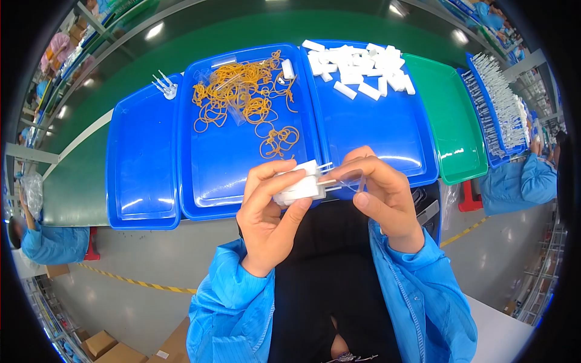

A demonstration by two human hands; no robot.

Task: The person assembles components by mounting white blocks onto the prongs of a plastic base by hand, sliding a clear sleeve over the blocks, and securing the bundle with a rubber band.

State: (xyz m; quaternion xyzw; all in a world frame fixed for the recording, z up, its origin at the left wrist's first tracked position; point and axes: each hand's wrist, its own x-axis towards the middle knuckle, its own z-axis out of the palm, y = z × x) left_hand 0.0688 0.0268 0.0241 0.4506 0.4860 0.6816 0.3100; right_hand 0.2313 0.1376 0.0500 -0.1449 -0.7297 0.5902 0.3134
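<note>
My left hand (269,212) is closed around a white plug adapter (299,187), thumb below and fingers above. Thin prongs stick out of its right side, towards my other hand. With thumb and fingers, my right hand (384,190) pinches a small clear plastic piece (353,180) close to these prongs. Whether the clear piece touches the prongs I cannot tell. Both hands are over the near edge of the blue trays.
Orange rubber bands (242,91) lie tangled in the middle blue tray (212,175). White blocks (369,66) are heaped in the right blue tray (375,130). A green tray (451,121) and a rack of pronged parts (496,103) stand further right. Co-workers' blue sleeves (520,184) show at both sides.
</note>
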